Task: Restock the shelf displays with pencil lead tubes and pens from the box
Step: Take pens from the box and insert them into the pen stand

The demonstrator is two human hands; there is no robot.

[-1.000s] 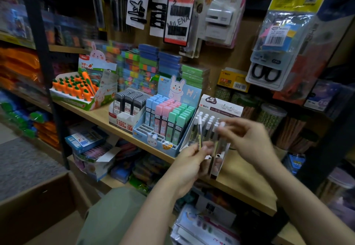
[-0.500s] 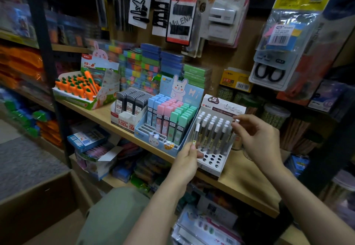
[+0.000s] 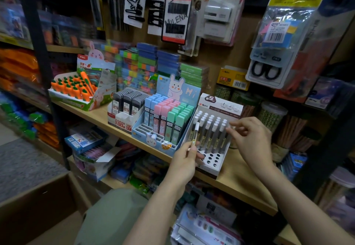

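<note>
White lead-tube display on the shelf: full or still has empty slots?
Partly full. The white display box shows open round holes in its front rows; capped lead tubes fill the back rows.

Display boxes (image 3: 209, 166) on shelf: four; hands (image 3: 184, 163): two.

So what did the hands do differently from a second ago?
A second ago both hands held a bunch of tubes in front of the white display box. Now the left hand pinches just one tube, upright at the box's left edge. The right hand has moved up to the white caps in the right rows. The other boxes on the shelf stayed put.
</note>
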